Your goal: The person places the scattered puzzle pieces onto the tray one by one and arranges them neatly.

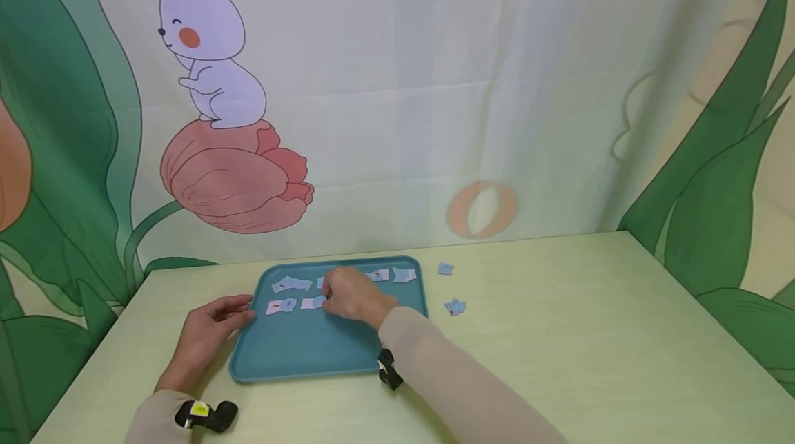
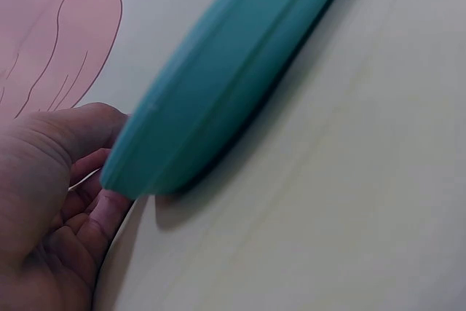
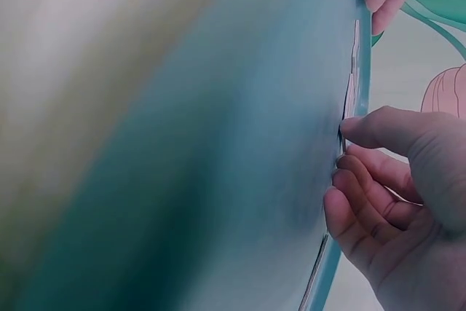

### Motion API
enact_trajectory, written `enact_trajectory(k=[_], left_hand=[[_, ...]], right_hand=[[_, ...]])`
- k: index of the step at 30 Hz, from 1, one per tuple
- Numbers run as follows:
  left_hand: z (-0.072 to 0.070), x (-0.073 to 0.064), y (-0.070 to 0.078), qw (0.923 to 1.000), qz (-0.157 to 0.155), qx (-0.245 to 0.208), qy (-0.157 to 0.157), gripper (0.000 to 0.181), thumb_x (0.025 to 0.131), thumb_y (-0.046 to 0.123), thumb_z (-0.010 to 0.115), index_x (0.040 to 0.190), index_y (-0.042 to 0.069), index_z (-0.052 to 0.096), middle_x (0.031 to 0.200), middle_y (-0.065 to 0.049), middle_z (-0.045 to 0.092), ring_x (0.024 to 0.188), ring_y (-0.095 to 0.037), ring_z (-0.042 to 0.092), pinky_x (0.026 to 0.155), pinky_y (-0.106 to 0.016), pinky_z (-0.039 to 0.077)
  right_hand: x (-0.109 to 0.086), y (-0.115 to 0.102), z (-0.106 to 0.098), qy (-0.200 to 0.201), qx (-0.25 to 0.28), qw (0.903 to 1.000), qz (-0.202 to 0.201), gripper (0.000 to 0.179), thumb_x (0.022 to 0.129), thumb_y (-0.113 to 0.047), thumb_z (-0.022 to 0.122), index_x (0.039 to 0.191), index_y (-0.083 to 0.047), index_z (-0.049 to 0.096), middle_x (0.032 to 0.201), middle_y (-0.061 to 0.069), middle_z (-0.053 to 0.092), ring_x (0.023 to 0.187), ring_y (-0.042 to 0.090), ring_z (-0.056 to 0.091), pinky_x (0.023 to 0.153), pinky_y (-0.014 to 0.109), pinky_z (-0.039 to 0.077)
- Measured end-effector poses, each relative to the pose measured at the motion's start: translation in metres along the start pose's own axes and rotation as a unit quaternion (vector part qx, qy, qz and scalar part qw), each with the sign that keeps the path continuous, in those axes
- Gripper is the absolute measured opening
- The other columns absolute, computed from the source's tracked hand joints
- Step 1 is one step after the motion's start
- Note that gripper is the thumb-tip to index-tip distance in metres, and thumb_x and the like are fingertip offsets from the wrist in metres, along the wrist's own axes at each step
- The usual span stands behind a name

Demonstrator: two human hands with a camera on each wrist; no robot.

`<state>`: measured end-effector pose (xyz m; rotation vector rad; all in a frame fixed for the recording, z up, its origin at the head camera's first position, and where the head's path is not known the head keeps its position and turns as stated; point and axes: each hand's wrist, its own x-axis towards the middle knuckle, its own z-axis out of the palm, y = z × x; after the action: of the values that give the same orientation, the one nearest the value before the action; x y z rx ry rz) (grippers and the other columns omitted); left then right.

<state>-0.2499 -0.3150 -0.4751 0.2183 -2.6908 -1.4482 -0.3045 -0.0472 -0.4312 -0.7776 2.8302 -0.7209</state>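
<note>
A teal tray (image 1: 298, 354) lies on the table, with several small blue-and-pink paper pieces in two rows near its far side. My left hand (image 1: 205, 333) holds the tray's left rim; in the left wrist view the thumb (image 2: 80, 125) lies against the rim and the other fingers curl by its edge. My right hand (image 1: 352, 295) reaches over the tray and pinches a paper piece (image 1: 312, 302) in the nearer row, fingertips low at the tray's surface. In the right wrist view the thumb (image 3: 378, 127) meets the thin paper edge. The hand hides part of the far row.
Two small blue paper bits, one farther back (image 1: 445, 268) and one nearer (image 1: 455, 306), lie on the pale table (image 1: 590, 333) right of the tray. A curtain (image 1: 373, 119) printed with a rabbit and plants hangs behind the table's back edge.
</note>
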Motion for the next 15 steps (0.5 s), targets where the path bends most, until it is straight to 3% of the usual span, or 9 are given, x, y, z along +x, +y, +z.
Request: enact_trajectory(k=[15], left_hand=[[-0.0001, -0.0003, 0.0009, 1.0, -0.003, -0.002, 0.002, 0.046, 0.103, 0.015, 0.073, 0.143, -0.005, 0.062, 0.129, -0.024, 0.067, 0.117, -0.035, 0.063, 0.081, -0.012, 0.053]], right_hand=[[0.0005, 0.0071, 0.0035, 0.015, 0.017, 0.9995, -0.022, 0.019, 0.098, -0.013, 0.078, 0.115, -0.004, 0.079, 0.108, 0.003, 0.076, 0.091, 0.01, 0.065, 0.086, 0.024, 0.055]])
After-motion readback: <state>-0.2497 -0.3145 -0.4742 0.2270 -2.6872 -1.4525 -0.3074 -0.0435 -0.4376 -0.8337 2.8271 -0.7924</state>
